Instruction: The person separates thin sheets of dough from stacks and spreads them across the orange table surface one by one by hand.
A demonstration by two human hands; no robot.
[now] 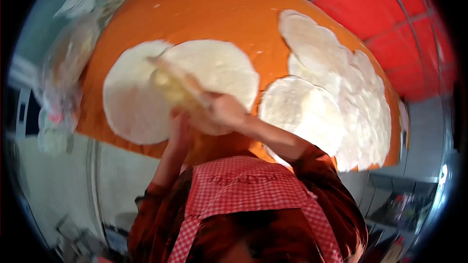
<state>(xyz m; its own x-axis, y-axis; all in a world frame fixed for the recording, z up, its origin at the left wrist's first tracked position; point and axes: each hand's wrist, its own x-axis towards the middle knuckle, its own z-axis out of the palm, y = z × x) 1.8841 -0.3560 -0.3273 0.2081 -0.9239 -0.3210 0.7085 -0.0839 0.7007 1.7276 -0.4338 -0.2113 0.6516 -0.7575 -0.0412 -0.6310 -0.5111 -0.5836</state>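
My right hand (227, 110) is closed round the handle of a flat wooden spatula (187, 82), whose tip points away to the left. Under it is a blurred pale yellow mass (170, 87), perhaps soft filling; whether it sits in a container I cannot tell. My left hand (180, 124) is at the near side of this mass, its fingers curled and smeared by motion. Below both hands lie two thin round dough sheets, a left one (134, 112) and a right one (222, 63), their edges meeting. My hands and the spatula hide part of both.
An orange work surface (209, 0) carries a large overlapping pile of dough rounds (365, 112) on the right, with another round (302, 112) at its near left. A clear plastic bag (70, 53) hangs by the left edge. Red tiles (375, 14) border the far right.
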